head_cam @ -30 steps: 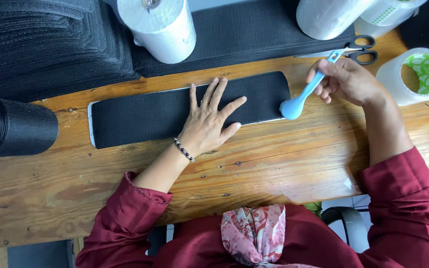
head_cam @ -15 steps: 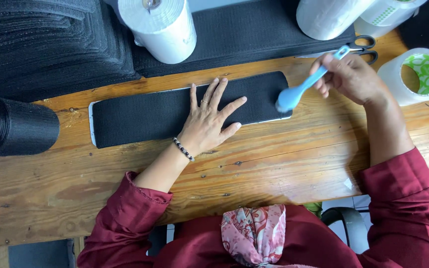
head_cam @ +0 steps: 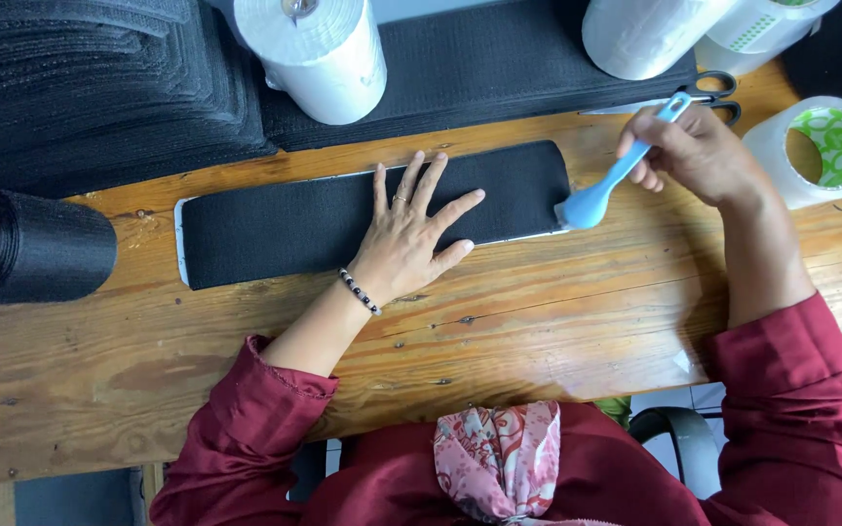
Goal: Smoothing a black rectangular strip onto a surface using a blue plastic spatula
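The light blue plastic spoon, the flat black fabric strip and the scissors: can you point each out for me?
light blue plastic spoon (head_cam: pixel 587 206), head view, on its bowl.
flat black fabric strip (head_cam: pixel 275 226), head view, on the bare stretch left of the hand.
scissors (head_cam: pixel 716 90), head view, on the dark handle loops.

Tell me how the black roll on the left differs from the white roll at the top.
The black roll lies on its side at the table's left edge; the white roll stands tilted behind the black strip. The black one looks ribbed and dark, the white one smooth and pale. Both are wound on a core, and neither hand touches them.

Head view, steeply down, close overhead
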